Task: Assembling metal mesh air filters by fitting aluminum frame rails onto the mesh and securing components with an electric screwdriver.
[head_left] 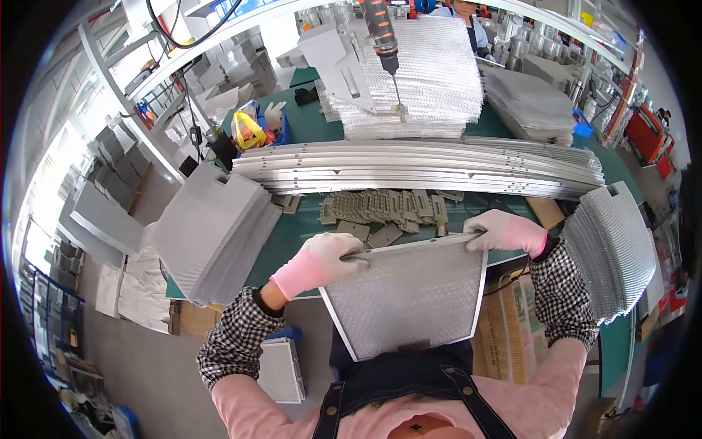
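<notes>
Between my hands a flat mesh panel (409, 300) in a thin white frame tilts toward my body, its lower edge close to my apron. My left hand (320, 260), in a white glove with a pink cuff, grips the panel's far left corner. At the far right corner, my right hand (504, 232) pinches the frame, gloved alike. Just beyond the panel lie many small beige-grey plastic pieces (380, 208) with slots, some in rows and a few loose.
Behind them lies a bundle of metal strips (417, 167). An electric screwdriver (379, 36) hangs above mesh sheets (439, 80). Stacked panels stand left (208, 227) and right (610, 249). A blue bin (284, 132) sits back left; another person (477, 29) is behind.
</notes>
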The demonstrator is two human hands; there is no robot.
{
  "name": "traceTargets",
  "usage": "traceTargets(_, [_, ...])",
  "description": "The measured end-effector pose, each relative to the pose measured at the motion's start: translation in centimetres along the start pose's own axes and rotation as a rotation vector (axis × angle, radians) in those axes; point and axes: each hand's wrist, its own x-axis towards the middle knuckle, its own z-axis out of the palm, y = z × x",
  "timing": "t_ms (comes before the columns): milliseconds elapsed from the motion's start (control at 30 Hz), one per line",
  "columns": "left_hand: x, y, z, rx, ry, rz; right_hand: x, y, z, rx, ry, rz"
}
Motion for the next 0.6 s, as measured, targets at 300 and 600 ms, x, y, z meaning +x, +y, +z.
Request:
traceTargets(300, [0.3, -0.2, 0.7, -0.208, -0.043, -0.041, 6.5, -8.1, 5.8, -0.413, 0.056, -0.414])
traceTargets(600, [-5.8, -3.8, 1.8, -0.073, 0.218, -0.076, 7.8, -7.0, 5.7, -0.188, -0.067, -0.309])
